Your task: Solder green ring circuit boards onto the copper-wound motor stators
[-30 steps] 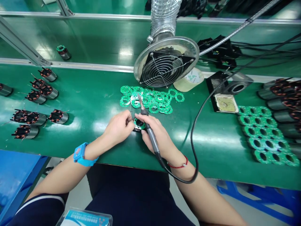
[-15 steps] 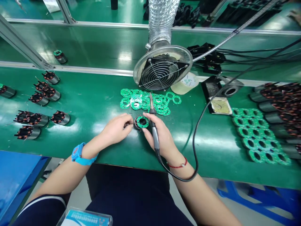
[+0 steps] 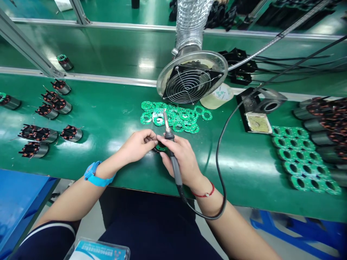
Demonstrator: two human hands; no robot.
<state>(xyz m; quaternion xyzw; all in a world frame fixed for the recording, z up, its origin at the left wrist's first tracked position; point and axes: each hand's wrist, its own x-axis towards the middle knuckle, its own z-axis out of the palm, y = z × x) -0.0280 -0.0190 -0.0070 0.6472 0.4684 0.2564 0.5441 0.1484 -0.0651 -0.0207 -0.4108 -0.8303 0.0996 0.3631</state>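
Grey, the iron (image 3: 176,171) is gripped by the right hand (image 3: 186,159); whether the left hand (image 3: 138,145) holds the ring (image 3: 162,147) is unclear.

A green bench (image 3: 114,108) runs beneath the left hand (image 3: 137,146) and right hand (image 3: 187,155), light (image 3: 244,164) gleaming on both sides of them. Beyond them lie a metal rail (image 3: 121,80) and another green surface (image 3: 116,50); a metal post (image 3: 28,45) slants well to their left. Below them pale floor (image 3: 92,225) shows, with a blue surface (image 3: 21,198) to their left and a blue frame (image 3: 271,231) to their right.
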